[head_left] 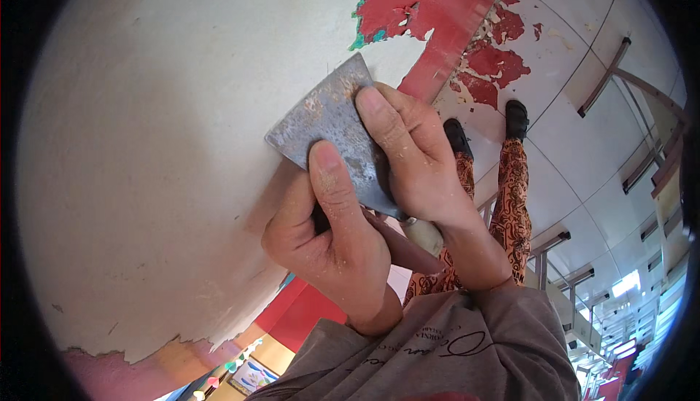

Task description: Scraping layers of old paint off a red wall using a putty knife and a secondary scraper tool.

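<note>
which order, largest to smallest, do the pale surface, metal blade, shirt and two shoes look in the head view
1. Pale surface
2. Shirt
3. Metal blade, partly covered by the thumbs
4. Left shoe and right shoe: too alike to rank

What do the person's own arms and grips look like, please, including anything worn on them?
The left grip and right grip are ungloved human hands with short thumbnails and small pale flecks of dust on the skin. No rings or watch show. The forearms are bare, leading to plain grey-brown sleeves.
</note>
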Demonstrator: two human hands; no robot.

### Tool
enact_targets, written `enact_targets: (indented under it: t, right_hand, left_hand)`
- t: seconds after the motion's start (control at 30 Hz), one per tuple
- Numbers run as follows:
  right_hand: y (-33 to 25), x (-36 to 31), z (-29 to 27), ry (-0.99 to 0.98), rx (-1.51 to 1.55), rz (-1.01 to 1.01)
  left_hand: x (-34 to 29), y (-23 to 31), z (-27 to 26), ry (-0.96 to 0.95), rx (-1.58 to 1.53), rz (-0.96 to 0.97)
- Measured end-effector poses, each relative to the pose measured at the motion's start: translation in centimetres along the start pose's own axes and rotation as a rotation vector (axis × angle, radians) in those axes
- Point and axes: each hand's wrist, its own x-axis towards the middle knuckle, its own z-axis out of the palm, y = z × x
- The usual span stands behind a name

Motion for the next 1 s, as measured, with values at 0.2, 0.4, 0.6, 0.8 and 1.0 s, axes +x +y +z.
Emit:
enact_targets:
  t: [0.2,0.4,0.6,0.8,1.0]
  right_hand:
    - [1.7,0.4,0.7,0.082,-0.051,-0.142]
    - [0.2,0.7,1.2,0.168,0.039,-0.102]
    - [-0.6,-0.3,2.2,0.138,0.138,-0.018]
    - [-1.0,-0.2,1.8,0.118,0.044,-0.002]
    - [-0.5,0.1,2.0,0.165,0.080,-0.038]
  left_hand:
    - [0.4,-0.5,-0.1,0.007,0.081,0.084]
    - [1.6,0.6,1.7,0.014,0.029,0.110]
    - [0.3,0.7,0.4,0.023,-0.011,0.039]
    - [1.0,1.4,0.9,0.055,0.025,0.065]
    - [1.1,1.3,0.1,-0.025,0.056,0.065]
